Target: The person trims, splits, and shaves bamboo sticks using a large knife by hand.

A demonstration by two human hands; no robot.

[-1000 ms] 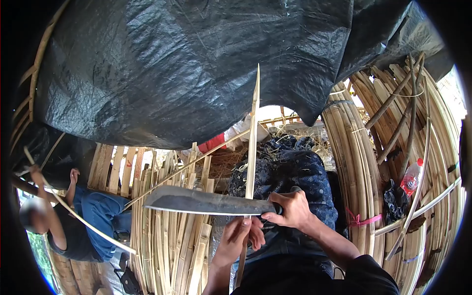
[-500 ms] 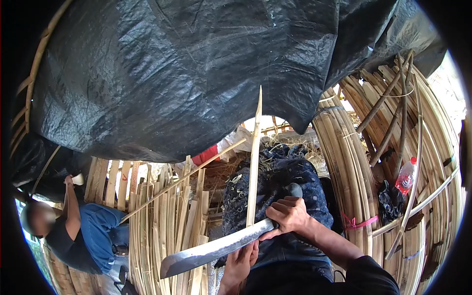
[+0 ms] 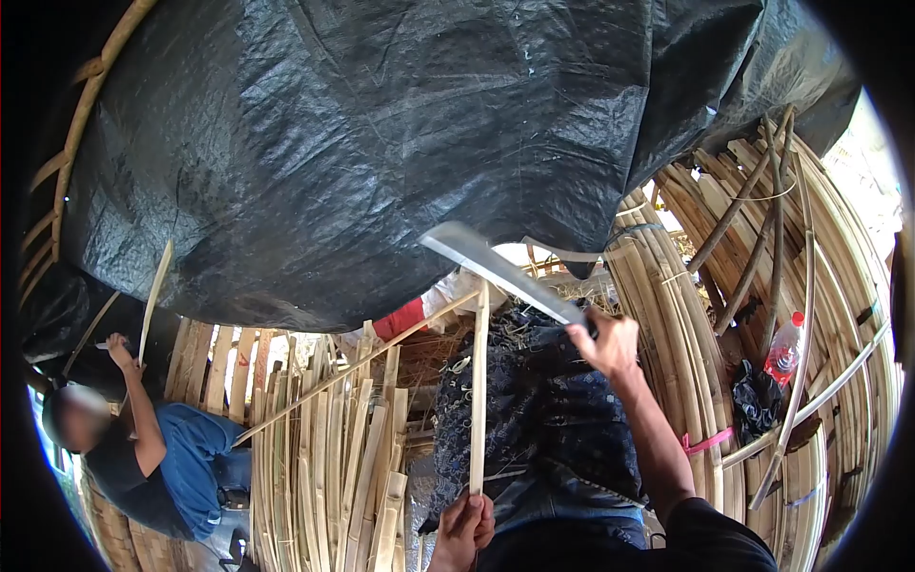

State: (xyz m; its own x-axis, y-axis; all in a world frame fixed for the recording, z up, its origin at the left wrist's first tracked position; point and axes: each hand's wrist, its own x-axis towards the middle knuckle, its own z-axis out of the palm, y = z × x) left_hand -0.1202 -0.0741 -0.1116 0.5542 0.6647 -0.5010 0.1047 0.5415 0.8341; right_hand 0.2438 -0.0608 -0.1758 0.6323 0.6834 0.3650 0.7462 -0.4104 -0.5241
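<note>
My left hand [image 3: 463, 526] is closed around the lower end of a pale bamboo strip [image 3: 479, 400], which stands nearly upright in front of me. In my right hand [image 3: 607, 345] is the handle of a machete [image 3: 500, 275]. Its long blade points up and left, slightly blurred, with its tip in front of the black tarp. The blade lies near the strip's upper end; whether they touch I cannot tell. Dark patterned cloth [image 3: 543, 410] covers my lap, with shavings on it.
Split bamboo slats [image 3: 324, 458] stand at left, and a tied bundle [image 3: 662, 324] rises at right. A black tarp [image 3: 400, 143] hangs overhead. Another person [image 3: 181, 448] sits at far left with a strip and a blade-like tool. A red-capped bottle [image 3: 784, 351] rests among the bamboo.
My right hand has lifted the machete up and away from low across the strip. The strip's top sits lower, and its former pointed end no longer shows. The other person's raised hand has shifted.
</note>
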